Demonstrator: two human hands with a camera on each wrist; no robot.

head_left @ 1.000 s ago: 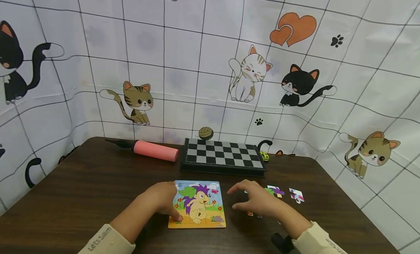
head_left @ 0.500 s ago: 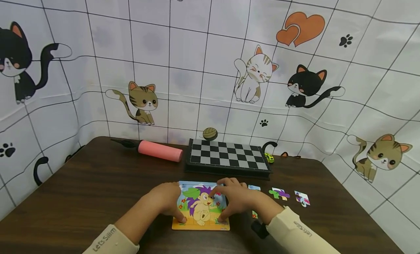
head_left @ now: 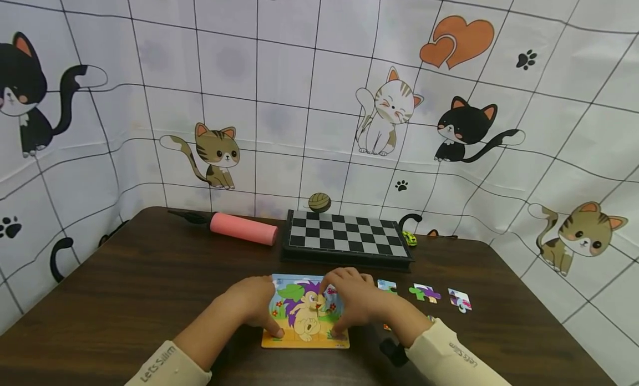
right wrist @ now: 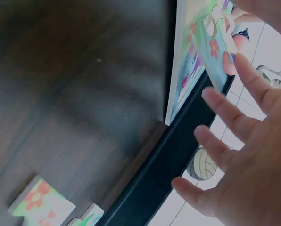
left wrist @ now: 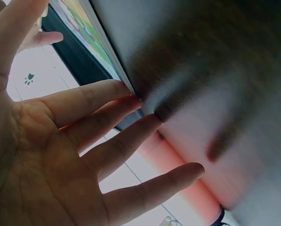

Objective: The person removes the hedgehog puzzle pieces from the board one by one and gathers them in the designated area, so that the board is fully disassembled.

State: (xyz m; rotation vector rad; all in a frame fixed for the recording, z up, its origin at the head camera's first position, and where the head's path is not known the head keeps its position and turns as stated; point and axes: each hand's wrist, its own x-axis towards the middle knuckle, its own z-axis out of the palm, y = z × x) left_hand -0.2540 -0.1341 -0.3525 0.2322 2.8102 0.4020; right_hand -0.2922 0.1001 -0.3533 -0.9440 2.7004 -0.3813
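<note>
On the wooden table [head_left: 150,286], the left hand [head_left: 251,303], fingers straight and spread, touched the left edge of the hedgehog jigsaw [head_left: 299,344]. The right hand [head_left: 355,297], thumb and index curled, seemed to pinch a tilted piece [right wrist: 212,56] above it; pinning the jigsaw and lifting evenly looked wisest. Behind lay a chessboard [head_left: 348,236].

Purple-and-cream hedgehog puzzle [head_left: 305,322], black-and-white checkered board [head_left: 346,234], pink cylinder [head_left: 243,229], dark brown table [head_left: 145,289]
</note>
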